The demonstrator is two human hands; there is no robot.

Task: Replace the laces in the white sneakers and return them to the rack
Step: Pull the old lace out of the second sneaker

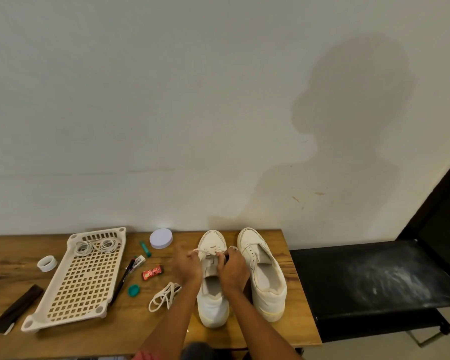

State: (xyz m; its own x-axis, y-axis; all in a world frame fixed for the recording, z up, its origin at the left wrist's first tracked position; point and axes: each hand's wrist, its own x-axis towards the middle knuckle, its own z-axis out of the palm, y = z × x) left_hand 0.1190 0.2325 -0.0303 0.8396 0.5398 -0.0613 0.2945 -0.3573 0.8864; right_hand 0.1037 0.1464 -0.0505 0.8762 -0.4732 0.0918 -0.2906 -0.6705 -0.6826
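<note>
While both hands work over it, the left white low-top sneaker (211,279) stands on the brown wooden worktop (109,333), toe toward the wall. The left hand (187,266) and the right hand (233,268) each have fingers curled, pinching one end of the cream shoelace (205,252) threaded across the front eyelets. The second white sneaker (264,274) stands just beside it, to the right, with no lace visible in it. A loose bundle of cream lace (164,297) lies left of the held shoe, near the left forearm. Farther left sits the cream perforated plastic rack shelf (81,281), tilted diagonally, with more coiled laces (95,246) at its far end. A round white lid (161,238) rests near the wall.
</note>
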